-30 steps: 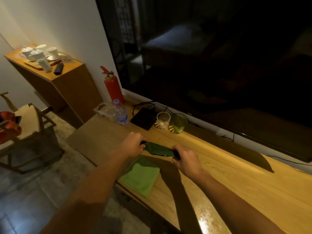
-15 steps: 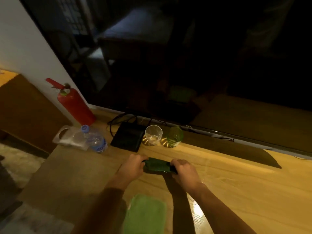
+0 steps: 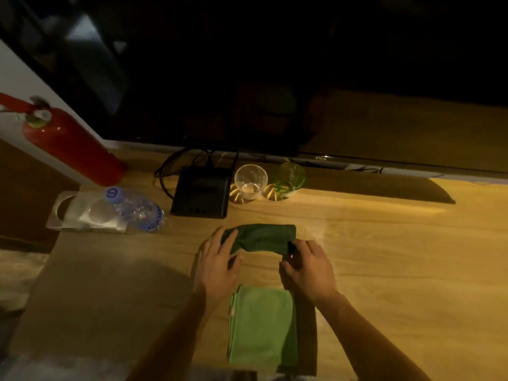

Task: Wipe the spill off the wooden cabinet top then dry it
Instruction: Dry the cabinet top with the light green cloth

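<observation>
Wooden cabinet top (image 3: 384, 257), rumpled dark-green cloth (image 3: 261, 237), left fingers (image 3: 229, 242) flat on it, right fingers (image 3: 302, 247) pinching its end

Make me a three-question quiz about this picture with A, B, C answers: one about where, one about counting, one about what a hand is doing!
1. Where is the light green cloth?
A) on the floor
B) on the cabinet top, nearer the person than the dark green cloth
C) hanging on the wall

2. How many glasses stand beside the black box?
A) four
B) one
C) two

3. What is the right hand doing?
A) pinching the dark green cloth's end
B) waving in the air
C) lying flat on bare wood

Answers: B, it lies on the wood at the near edge; C, a clear glass and a green glass; A, it grips the cloth's right end.
</observation>
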`<action>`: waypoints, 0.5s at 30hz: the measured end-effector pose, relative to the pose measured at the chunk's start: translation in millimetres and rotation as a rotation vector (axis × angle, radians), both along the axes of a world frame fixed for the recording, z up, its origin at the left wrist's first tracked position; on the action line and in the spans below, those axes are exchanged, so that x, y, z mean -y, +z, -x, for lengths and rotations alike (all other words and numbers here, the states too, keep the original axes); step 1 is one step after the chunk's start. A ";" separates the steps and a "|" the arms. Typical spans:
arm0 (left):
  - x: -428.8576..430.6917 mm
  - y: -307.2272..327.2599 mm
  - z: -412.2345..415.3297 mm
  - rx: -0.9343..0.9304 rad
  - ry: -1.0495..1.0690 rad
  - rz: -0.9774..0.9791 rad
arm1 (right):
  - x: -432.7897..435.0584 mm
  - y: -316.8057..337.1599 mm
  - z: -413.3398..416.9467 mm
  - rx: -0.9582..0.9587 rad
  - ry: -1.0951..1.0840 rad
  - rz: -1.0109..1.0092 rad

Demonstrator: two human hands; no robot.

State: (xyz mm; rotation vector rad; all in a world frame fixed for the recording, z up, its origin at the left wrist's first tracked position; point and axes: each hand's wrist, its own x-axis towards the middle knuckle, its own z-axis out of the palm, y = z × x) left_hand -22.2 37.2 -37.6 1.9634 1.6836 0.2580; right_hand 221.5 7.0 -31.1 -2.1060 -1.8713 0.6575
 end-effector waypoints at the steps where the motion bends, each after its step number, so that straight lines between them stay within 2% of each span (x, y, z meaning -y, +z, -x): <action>1: 13.4 3.7 -2.0 0.034 0.042 -0.009 | 9.1 1.2 0.7 -0.009 -0.066 0.031; 6: 73.6 13.1 -7.3 -0.034 0.122 0.023 | 51.0 -1.2 5.6 -0.137 -0.276 0.100; 11: 113.2 20.7 -16.5 0.042 0.273 0.297 | 99.0 -1.4 24.7 -0.173 -0.418 0.197; 15: 125.2 26.1 -25.1 0.071 0.410 0.437 | 131.6 0.2 46.6 -0.252 -0.499 0.338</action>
